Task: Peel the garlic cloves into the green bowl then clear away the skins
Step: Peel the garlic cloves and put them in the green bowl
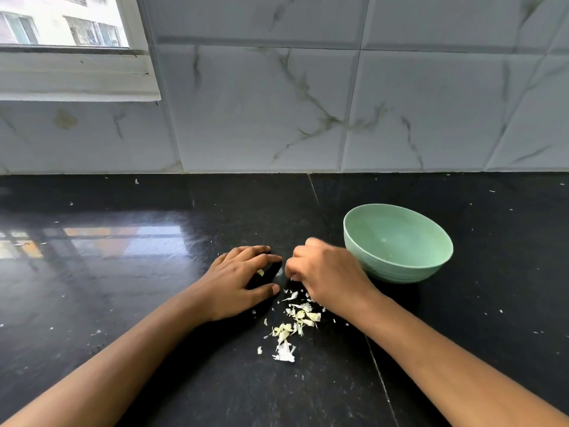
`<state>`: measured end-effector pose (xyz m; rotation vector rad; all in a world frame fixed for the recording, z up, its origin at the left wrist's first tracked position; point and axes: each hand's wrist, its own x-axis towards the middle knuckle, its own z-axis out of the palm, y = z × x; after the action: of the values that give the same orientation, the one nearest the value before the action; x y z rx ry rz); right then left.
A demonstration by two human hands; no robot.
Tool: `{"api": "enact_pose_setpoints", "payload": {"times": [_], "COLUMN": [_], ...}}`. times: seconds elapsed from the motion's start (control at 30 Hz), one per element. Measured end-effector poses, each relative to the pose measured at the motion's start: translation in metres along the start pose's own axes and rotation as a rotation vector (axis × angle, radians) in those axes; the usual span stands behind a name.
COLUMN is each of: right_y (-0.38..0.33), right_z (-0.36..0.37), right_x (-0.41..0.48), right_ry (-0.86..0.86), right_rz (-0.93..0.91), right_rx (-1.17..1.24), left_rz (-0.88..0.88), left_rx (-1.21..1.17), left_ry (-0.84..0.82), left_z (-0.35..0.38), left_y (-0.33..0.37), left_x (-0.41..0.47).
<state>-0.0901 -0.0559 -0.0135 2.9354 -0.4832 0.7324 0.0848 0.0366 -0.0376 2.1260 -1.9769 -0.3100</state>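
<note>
The green bowl (pixel 400 263) stands on the black counter, right of centre. No clove shows in the part of its inside that I can see. A loose heap of pale garlic skins (pixel 295 323) lies in front of my hands. My left hand (pixel 238 283) rests flat on the counter with fingers spread and straight, a small skin scrap (pixel 260 272) beside its fingers. My right hand (pixel 326 275) is beside the bowl's left wall, its fingers curled down with the tips on the counter at the heap's far end. Whether it holds a piece is hidden.
The black stone counter (pixel 123 303) carries tiny skin flecks all over. A tiled marble-look wall (pixel 308 103) rises behind it, with a window (pixel 61 23) at the upper left. A seam (pixel 378 374) runs through the counter under my right forearm.
</note>
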Motion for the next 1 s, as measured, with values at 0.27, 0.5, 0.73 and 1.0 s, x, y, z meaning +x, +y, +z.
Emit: {"api": "enact_pose_setpoints", "payload": {"times": [0.27, 0.5, 0.73, 1.0], "right_y": [0.0, 0.002, 0.001, -0.005], "right_z": [-0.002, 0.002, 0.003, 0.004], "right_x": [-0.001, -0.005, -0.003, -0.004], "right_ry": [-0.029, -0.008, 0.01, -0.051], "right_rz": [-0.035, -0.008, -0.044, 0.016], "right_rx": [-0.097, -0.066, -0.091, -0.094], "left_rz": [-0.002, -0.005, -0.007, -0.01], "left_rx": [-0.005, 0.0, -0.002, -0.015], "left_ry": [-0.011, -0.025, -0.024, -0.03], "left_z": [-0.001, 0.0, -0.001, -0.003], "left_y": [0.003, 0.003, 0.005, 0.008], "left_x": [-0.002, -0.002, -0.003, -0.004]}}
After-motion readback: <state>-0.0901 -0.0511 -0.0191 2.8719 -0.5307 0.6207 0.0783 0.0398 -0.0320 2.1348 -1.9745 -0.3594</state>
